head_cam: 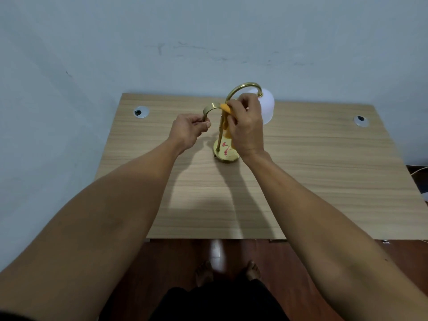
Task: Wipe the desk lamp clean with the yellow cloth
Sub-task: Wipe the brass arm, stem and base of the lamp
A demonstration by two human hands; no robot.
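While the brass desk lamp (218, 135) stands mid-worktop, right hand (245, 126) fingers clench the yellow cloth (225, 108) against its curved arm; left hand (188, 130) fingers pinch the arm's lower end. Red marks streak the lamp base (225, 152). Beyond: wood-grain worktop (312, 170), two grommets, pale scuffed wall (208, 42), dark floor.

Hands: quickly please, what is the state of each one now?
Left hand: closed on the curved handle of the desk lamp.
Right hand: closed on the yellow cloth, pressed against the lamp.
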